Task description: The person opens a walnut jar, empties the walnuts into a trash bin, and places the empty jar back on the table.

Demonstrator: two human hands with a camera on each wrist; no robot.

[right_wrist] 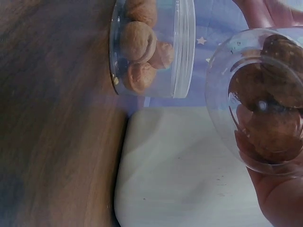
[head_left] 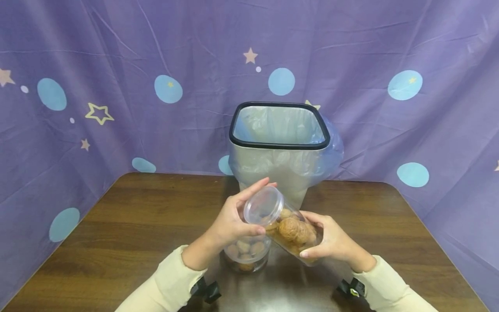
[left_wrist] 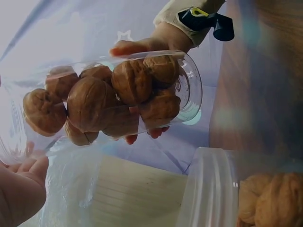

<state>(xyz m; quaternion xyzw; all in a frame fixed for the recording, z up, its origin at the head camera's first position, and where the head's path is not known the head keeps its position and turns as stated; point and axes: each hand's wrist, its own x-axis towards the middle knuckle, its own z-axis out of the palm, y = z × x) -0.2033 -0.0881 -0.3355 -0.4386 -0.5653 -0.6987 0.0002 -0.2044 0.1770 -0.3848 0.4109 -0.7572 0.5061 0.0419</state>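
Note:
A clear plastic jar [head_left: 297, 242] with several walnuts [left_wrist: 92, 104] inside is held tilted above the table, its lid end up and to the left. My left hand [head_left: 232, 219] holds that end, thumb along the lower side of the translucent lid [head_left: 260, 203] and fingers behind it. Around the base end, my right hand [head_left: 331, 240] grips the jar, thumb in front. Below the left hand, a second clear jar [head_left: 249, 265] of walnuts stands upright with its lid on. In the right wrist view, the held jar's round bottom [right_wrist: 220, 101] faces the camera.
Just beyond the hands stands a pale trash bin [head_left: 280, 162] with a black rim [head_left: 280, 146]. A bluish plastic liner [head_left: 333, 145] hangs over its sides. The wooden table [head_left: 163, 216] ends at a purple patterned curtain [head_left: 206, 52].

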